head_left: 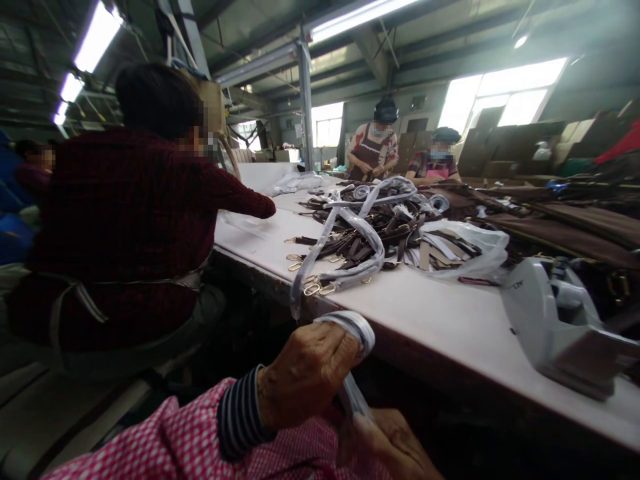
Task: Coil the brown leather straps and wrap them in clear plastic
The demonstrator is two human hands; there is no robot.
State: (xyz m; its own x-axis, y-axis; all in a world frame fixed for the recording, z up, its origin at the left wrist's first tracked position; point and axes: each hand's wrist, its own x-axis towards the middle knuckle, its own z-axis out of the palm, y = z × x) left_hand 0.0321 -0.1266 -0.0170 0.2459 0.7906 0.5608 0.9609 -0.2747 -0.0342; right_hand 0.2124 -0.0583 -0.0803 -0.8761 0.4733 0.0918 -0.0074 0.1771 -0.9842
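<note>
In front of the table edge, my left hand (303, 373) is closed around a rolled strap (367, 335), which looks wrapped in pale plastic. A length of the same strap runs down from the roll to my right hand (395, 443), whose fingers are closed on it at the bottom of the view. My hands partly cover the strap. Just beyond them, plastic-wrapped straps (370, 237) with metal clips lie over a heap of dark brown straps (357, 250). Several gold-coloured clips (313, 289) stick out towards the table edge.
A grey tape dispenser (555, 333) stands on the white table (425, 307) at the right. Behind it are an open plastic bag (480, 240) of strips and piled brown bags (575, 230). A person in dark red (125, 213) sits close on the left; two co-workers (377, 143) are across the table.
</note>
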